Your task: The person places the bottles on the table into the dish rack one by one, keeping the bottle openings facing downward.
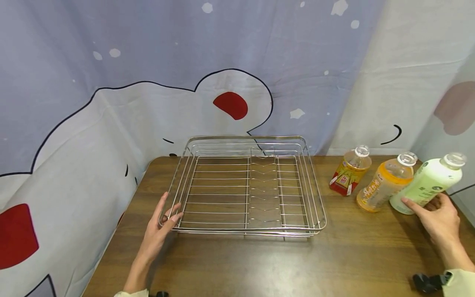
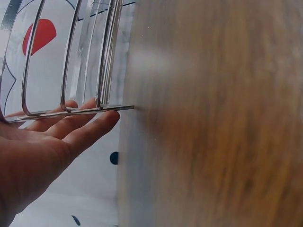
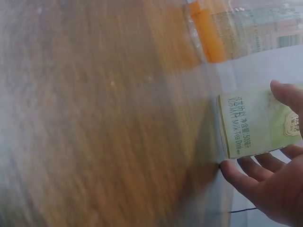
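A wire dish rack (image 1: 246,198) of bare metal stands on the wooden table in the head view. My left hand (image 1: 159,227) is at its front left corner, fingers extended. Seen from the left wrist, those fingers (image 2: 94,127) lie along the rack's side wires (image 2: 66,71). At far right my right hand (image 1: 439,218) holds a pale green milk tea bottle (image 1: 426,185) low on its body, thumb on one side and fingers on the other. The right wrist view shows the bottle's printed label (image 3: 255,123) between thumb and fingers.
Left of the milk tea bottle stand an orange-labelled bottle (image 1: 386,185) and a bottle with a yellow and red label (image 1: 349,171). A patterned curtain (image 1: 167,41) hangs behind and beside the brown table (image 1: 237,264). A black device (image 1: 428,284) is at the right wrist.
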### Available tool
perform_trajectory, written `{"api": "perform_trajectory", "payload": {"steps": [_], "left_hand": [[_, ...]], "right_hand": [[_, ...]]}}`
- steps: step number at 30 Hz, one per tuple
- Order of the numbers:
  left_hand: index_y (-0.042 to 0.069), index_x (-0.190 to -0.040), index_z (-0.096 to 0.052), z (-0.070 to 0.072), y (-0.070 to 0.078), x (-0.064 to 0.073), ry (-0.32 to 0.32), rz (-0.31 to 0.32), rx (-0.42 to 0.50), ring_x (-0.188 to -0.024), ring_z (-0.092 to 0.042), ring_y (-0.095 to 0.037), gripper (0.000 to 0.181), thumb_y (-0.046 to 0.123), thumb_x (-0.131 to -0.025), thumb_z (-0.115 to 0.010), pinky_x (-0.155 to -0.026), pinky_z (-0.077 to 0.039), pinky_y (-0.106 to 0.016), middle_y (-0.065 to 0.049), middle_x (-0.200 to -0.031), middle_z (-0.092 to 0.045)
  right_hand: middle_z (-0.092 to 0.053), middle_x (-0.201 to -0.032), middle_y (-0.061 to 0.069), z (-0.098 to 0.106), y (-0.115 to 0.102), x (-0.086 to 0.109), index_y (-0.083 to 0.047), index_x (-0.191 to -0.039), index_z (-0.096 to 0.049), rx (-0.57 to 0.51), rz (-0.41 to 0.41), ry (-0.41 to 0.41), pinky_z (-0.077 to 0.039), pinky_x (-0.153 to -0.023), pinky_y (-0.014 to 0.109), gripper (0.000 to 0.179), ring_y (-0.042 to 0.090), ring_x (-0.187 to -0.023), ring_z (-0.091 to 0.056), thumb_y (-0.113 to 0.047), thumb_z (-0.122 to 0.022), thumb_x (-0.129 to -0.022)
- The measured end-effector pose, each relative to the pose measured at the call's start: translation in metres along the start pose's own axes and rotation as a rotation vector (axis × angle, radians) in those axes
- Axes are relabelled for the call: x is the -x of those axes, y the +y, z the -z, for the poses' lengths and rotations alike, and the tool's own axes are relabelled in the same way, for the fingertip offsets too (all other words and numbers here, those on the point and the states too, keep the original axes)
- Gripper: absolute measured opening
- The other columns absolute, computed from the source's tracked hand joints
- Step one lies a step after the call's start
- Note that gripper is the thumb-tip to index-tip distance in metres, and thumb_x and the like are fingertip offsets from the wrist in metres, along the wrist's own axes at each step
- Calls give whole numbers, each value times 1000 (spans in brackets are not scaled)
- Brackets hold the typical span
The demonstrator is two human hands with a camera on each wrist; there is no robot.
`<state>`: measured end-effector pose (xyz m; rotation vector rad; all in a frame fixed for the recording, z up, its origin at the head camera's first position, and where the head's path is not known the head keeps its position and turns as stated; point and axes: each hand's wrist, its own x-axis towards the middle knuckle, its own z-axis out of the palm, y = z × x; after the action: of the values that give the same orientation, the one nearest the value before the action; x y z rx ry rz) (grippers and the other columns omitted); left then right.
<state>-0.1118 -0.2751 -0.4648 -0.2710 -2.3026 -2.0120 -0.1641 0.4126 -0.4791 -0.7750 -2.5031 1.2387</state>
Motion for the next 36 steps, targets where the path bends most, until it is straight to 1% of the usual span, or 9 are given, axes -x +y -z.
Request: {"api": "perform_trajectory", "payload": {"steps": [3,6,9,11,18,22,25,32,36], "left_hand": [[21,-160,-8,0,0,0,0,-3,2,-120,-58,-16,70,6,-104,-46,-94,-44,-16,-36,-145,-34],[21,-160,-9,0,0,-1,4,-2,3,-120,-59,-16,70,6,-104,-47,-94,-44,-17,-36,-144,-34],[21,-160,-9,0,0,-1,9,0,5,-120,-59,-16,69,6,-104,-47,-93,-45,-18,-37,-144,-34],[21,-160,-10,0,0,-2,13,1,4,-120,-59,-16,69,6,-104,-47,-93,-45,-18,-37,-145,-34],[22,-160,-11,-1,0,-2,25,4,-8,-120,-59,-15,69,7,-104,-48,-93,-45,-16,-34,-135,-42],[23,-160,-12,-1,0,-1,27,2,-14,-119,-59,-13,69,7,-104,-49,-92,-45,-17,-34,-133,-44],[23,-160,-11,-1,0,-1,24,-2,-18,-119,-59,-13,69,7,-104,-48,-92,-45,-16,-34,-141,-40],[22,-160,-11,0,0,-1,19,-8,-18,-119,-59,-12,69,7,-104,-48,-93,-44,-15,-37,-144,-36],[22,-160,-11,0,0,-1,21,-1,-18,-120,-58,-13,69,7,-104,-48,-93,-44,-14,-36,-144,-36]], "right_hand": [[-49,-145,7,4,0,3,-21,-144,-42,-78,2,11,-45,-73,7,72,-10,-100,-49,-37,-78,-84],[-57,-116,-15,8,-1,6,-34,-125,-46,-187,28,16,-47,-56,8,54,-16,-83,-46,-27,-80,-84],[-47,-95,-27,14,-4,8,-39,-112,-43,-291,64,8,-49,-53,10,51,-16,-77,-49,-15,-80,-84],[-48,-94,-27,19,-5,9,-39,-112,-44,-327,98,-9,-50,-53,11,52,-16,-76,-51,-11,-78,-85],[-51,-94,-24,33,-13,16,-36,-111,-46,-379,177,-41,-50,-55,10,50,-15,-76,-55,-2,-74,-86],[-45,-99,-25,37,-22,24,-38,-124,-45,-270,194,6,-45,-60,6,55,-16,-83,-47,-9,-74,-88],[-43,-100,-28,40,-30,28,-37,-134,-45,-204,206,48,-38,-66,2,59,-14,-85,-43,-14,-74,-88],[-38,-110,-31,44,-50,41,-35,-146,-40,-164,218,113,-32,-88,7,67,-11,-106,-40,-15,-71,-90],[-42,-111,-32,47,-64,46,-29,-145,-45,-167,276,179,-31,-103,15,67,-12,-104,-42,-9,-72,-87]]}}
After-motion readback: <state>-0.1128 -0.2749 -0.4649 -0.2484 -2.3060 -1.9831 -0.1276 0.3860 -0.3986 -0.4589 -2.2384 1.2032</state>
